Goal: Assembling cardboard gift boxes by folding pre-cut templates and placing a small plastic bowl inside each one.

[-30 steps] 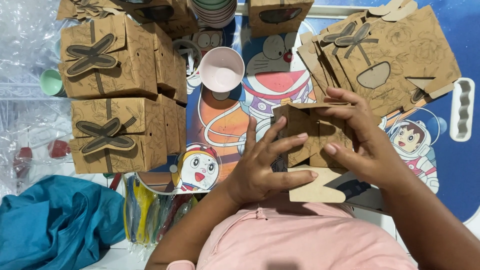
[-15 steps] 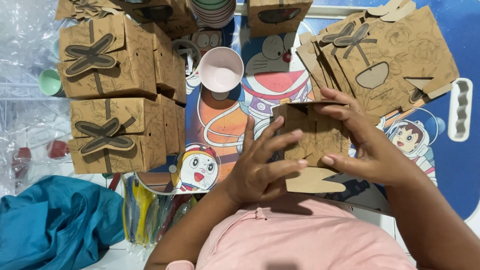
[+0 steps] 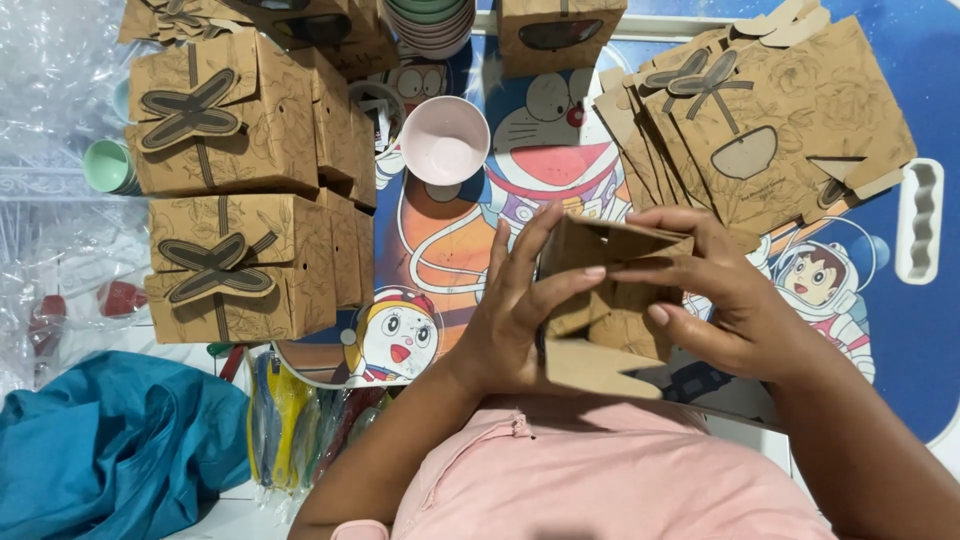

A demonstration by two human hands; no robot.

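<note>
I see a brown cardboard box (image 3: 610,300), half folded with one open end and a loose flap at 6 o'clock, held just above my pink-shirted chest (image 3: 600,480). My left hand (image 3: 515,310) clasps its 9 o'clock side, fingers spread over the top edge. My right hand (image 3: 730,300) grips the 3 o'clock side, thumb pressing the front panel.

Setting: home craft or party-favour packing spot, not a workshop. Evidence: cartoon play mat (image 3: 560,130) as work surface. Left of mat, assembled kraft gift boxes (image 3: 235,200); on its right side, flat box blanks (image 3: 780,130); at its top edge, stacked plastic bowls (image 3: 430,20).
</note>
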